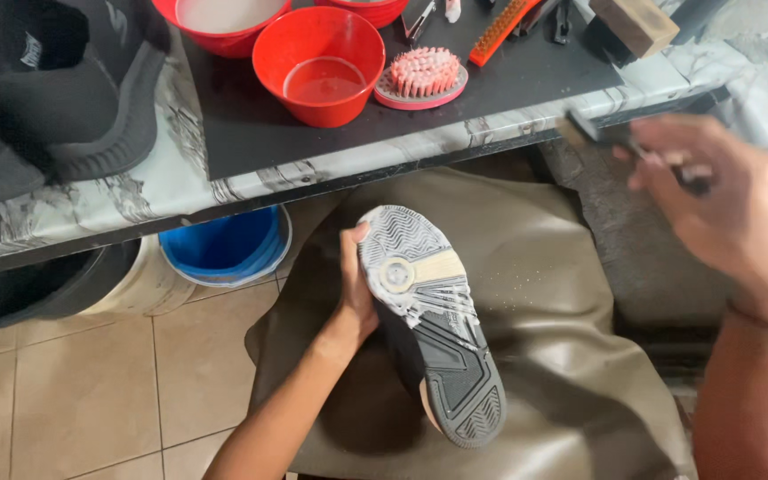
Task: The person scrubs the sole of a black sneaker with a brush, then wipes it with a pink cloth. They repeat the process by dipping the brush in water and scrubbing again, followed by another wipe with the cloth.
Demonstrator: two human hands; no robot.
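My left hand (pixel 356 293) grips a sneaker (pixel 428 320) by its side and holds it sole up over my lap. The sole is grey, white and black, with a round patch near the toe and foam or wetness across the middle. My right hand (pixel 726 200) is raised to the right of the shoe, near the table's edge, closed on a small dark brush (pixel 611 138) that is blurred with motion. Hand and brush are clear of the shoe.
A brown apron (pixel 544 293) covers my lap. On the marbled table (pixel 171 178) sit a black mat, a red bowl (pixel 319 64) with liquid, another red bowl (pixel 221 22), a pink round brush (pixel 422 76), an orange brush (pixel 497 31), a wooden brush (pixel 637 22) and dark shoes (pixel 46 98). A blue bucket (pixel 224 244) stands under the table.
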